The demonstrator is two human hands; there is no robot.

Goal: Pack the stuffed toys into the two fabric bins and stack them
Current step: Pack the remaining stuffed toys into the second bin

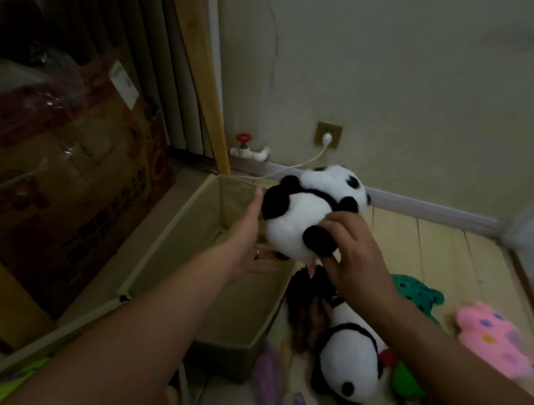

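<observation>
Where the floor (451,246) meets the wall (391,50), one big cardboard box (52,183) under clear plastic fills the upper left of the frame. Right of it, centre frame, one fabric bin (169,245) stands open and looks empty inside; a second bin is not clearly in view. Two pandas are visible. One panda (307,210) is held up at centre frame, over the bin's right rim. The other panda (347,361) lies on the floor at lower centre, just right of the bin. Around it lie one teal toy (416,291), one pink toy (494,339) at lower right, one dark furry toy (307,316), partly hidden, and blurred purple pieces (277,391) at the bottom that I cannot count. Two hands hold the raised panda. The left hand (250,238) is flat against its left side, fingers (255,203) stretched up along the black arm, palm pressing rather than curled. The right hand (354,258) pinches from below right, thumb and fingertips (336,227) closed on a black paw. The panda sits between the two hands. In the upper centre, one red valve (243,139) and one wall socket (328,134) with a white plug sit low on the wall.
</observation>
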